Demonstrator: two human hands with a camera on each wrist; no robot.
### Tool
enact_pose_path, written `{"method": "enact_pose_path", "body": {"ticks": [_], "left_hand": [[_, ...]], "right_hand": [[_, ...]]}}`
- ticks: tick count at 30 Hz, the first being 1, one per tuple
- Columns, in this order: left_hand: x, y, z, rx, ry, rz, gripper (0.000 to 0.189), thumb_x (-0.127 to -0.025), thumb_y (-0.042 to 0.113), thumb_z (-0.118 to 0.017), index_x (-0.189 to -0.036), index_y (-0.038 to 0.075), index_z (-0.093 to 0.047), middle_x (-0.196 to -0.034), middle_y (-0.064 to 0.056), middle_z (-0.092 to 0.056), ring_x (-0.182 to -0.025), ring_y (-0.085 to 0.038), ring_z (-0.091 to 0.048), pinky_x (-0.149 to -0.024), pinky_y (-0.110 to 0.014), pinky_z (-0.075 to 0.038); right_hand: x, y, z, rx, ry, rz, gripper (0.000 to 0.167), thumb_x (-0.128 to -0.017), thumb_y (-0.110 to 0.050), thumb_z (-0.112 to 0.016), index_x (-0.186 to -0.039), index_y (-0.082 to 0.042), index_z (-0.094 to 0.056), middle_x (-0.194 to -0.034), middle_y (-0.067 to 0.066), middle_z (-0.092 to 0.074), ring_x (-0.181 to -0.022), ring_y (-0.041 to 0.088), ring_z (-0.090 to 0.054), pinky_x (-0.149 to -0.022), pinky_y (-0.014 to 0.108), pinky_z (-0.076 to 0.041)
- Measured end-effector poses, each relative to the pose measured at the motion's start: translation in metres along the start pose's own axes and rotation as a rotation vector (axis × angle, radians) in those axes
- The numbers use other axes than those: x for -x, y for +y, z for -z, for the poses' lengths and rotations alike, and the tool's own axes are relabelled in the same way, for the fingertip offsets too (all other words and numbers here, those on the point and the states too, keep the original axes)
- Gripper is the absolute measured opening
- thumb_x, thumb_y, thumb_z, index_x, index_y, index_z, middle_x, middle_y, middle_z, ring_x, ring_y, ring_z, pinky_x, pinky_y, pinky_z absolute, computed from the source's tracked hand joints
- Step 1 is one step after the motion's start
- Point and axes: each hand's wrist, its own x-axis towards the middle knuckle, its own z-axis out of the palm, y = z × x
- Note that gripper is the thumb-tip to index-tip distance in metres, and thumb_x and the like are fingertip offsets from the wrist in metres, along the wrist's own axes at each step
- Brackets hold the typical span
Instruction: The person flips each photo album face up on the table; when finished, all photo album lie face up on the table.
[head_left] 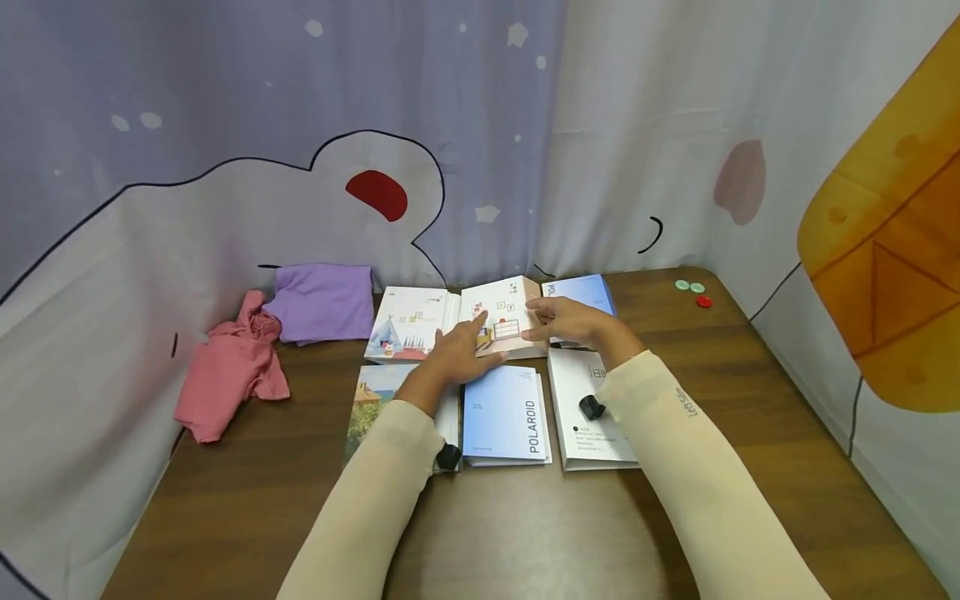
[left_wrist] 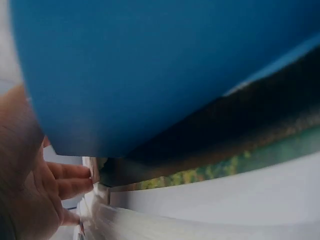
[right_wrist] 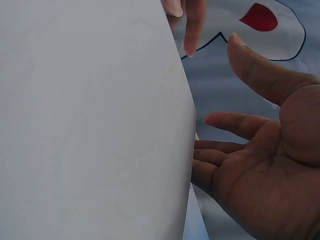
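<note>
In the head view, a white photo album [head_left: 491, 302] with a drawn room scene lies in the middle of the back row. My left hand [head_left: 456, 352] reaches over its lower left part with fingers stretched out. At its right edge is my right hand [head_left: 577, 323], thumb apart from the fingers; the right wrist view shows this hand [right_wrist: 260, 165] spread beside a large white cover [right_wrist: 95, 120]. Below the left hand lies a blue POLAROID album [head_left: 502, 412]. In the left wrist view, a blue cover [left_wrist: 150, 70] hides much of the scene near the left hand [left_wrist: 35, 185].
Around them lie a tent-picture album [head_left: 405, 321], a landscape album [head_left: 367, 412], another blue album [head_left: 581, 290] and a white album [head_left: 581, 446]. Purple cloth [head_left: 322, 302] and pink cloth [head_left: 232, 375] lie left. Green buttons [head_left: 697, 287] and a red button [head_left: 703, 302] sit back right.
</note>
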Motion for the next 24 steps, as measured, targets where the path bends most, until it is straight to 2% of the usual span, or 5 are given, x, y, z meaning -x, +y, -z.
{"method": "enact_pose_path", "body": {"ticks": [4,9,18,22,24], "left_hand": [[-0.0017,0.0033,-0.0006,-0.064,-0.005,0.020,0.098,-0.103,0.072,-0.055,-0.178,0.023,-0.015,-0.176,-0.020,-0.038,-0.165,-0.038,-0.036,-0.133,-0.075,-0.013],[0.0003,0.0058,0.0007,-0.068,-0.018,0.032,0.099,-0.103,0.074,-0.053,-0.178,0.023,-0.013,-0.175,-0.023,-0.037,-0.164,-0.041,-0.036,-0.134,-0.075,-0.009],[-0.0018,0.0079,0.0007,-0.094,-0.007,0.017,0.101,-0.101,0.076,-0.053,-0.178,0.023,-0.014,-0.172,-0.025,-0.040,-0.161,-0.044,-0.042,-0.133,-0.076,-0.013],[-0.0028,0.0071,-0.0010,-0.100,-0.028,0.024,0.102,-0.100,0.078,-0.052,-0.178,0.024,-0.014,-0.173,-0.025,-0.038,-0.162,-0.044,-0.040,-0.132,-0.077,-0.012],[-0.0028,0.0062,-0.0024,-0.101,-0.033,0.023,0.102,-0.100,0.079,-0.051,-0.178,0.025,-0.014,-0.174,-0.025,-0.037,-0.162,-0.044,-0.039,-0.132,-0.077,-0.011]], "right_hand": [[0.0001,0.0000,0.0010,-0.023,0.031,0.026,0.089,-0.101,-0.028,-0.081,-0.172,-0.004,-0.032,-0.179,0.021,-0.031,-0.168,0.041,-0.027,-0.137,0.056,-0.025],[0.0005,0.0008,0.0024,-0.062,0.076,0.044,0.088,-0.099,-0.024,-0.082,-0.171,-0.005,-0.035,-0.179,0.020,-0.032,-0.168,0.041,-0.028,-0.137,0.055,-0.025],[0.0007,0.0038,0.0048,-0.098,0.099,-0.001,0.093,-0.097,-0.020,-0.085,-0.173,-0.012,-0.032,-0.181,0.022,-0.025,-0.168,0.045,-0.026,-0.134,0.060,-0.030],[0.0001,0.0038,0.0033,-0.168,0.096,-0.007,0.097,-0.094,-0.014,-0.087,-0.174,-0.012,-0.030,-0.180,0.024,-0.025,-0.164,0.045,-0.033,-0.131,0.059,-0.036],[-0.0005,0.0033,0.0021,-0.204,0.089,-0.014,0.097,-0.094,-0.011,-0.087,-0.173,-0.012,-0.031,-0.178,0.024,-0.029,-0.159,0.044,-0.042,-0.129,0.057,-0.040]]}}
